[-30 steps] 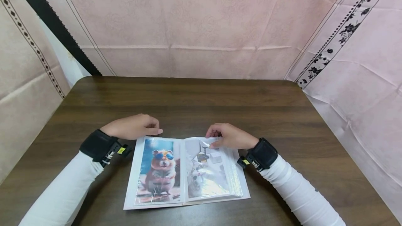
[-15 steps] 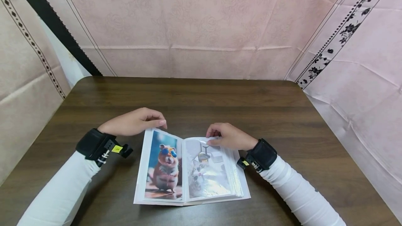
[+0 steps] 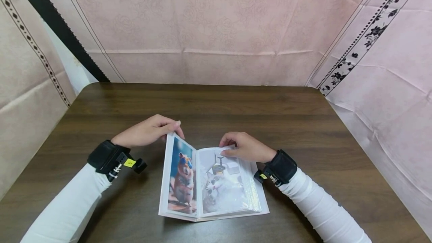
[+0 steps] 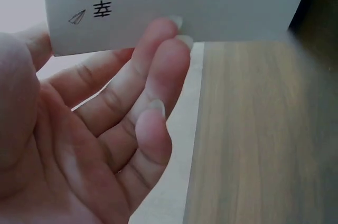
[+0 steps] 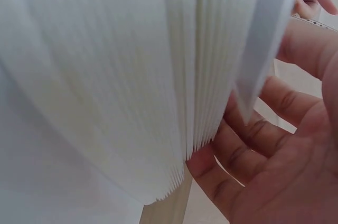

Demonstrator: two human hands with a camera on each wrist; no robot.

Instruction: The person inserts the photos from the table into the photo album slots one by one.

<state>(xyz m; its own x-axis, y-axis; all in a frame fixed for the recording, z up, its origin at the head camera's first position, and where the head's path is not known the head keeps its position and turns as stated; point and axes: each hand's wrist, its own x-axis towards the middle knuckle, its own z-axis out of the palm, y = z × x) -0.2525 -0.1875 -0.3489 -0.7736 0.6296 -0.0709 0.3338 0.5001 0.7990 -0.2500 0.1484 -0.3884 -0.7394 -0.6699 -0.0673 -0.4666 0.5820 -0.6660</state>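
A photo album (image 3: pixel 227 194) lies open on the wooden table in the head view. Its left cover (image 3: pixel 164 198), with a picture of a hamster in sunglasses (image 3: pixel 183 183), is tilted up off the table. My left hand (image 3: pixel 152 130) grips that cover at its top corner. In the left wrist view, fingertips (image 4: pixel 161 31) press the white outer face, printed with dark characters and a small paper plane (image 4: pixel 77 17). At the top of the right side, my right hand (image 3: pixel 248 147) pinches the pages. The right wrist view shows fanned page edges (image 5: pixel 206 76) against its fingers.
The brown table (image 3: pixel 216 108) extends around the album on all sides. Pale patterned cloth (image 3: pixel 216 29) hangs behind it and at both sides. Black wrist straps with small cameras (image 3: pixel 285 166) sit on both wrists over white sleeves.
My left hand has moved up and a little right, tilting the left cover from nearly flat to steeply raised. The right hand has stayed almost still on the pages.
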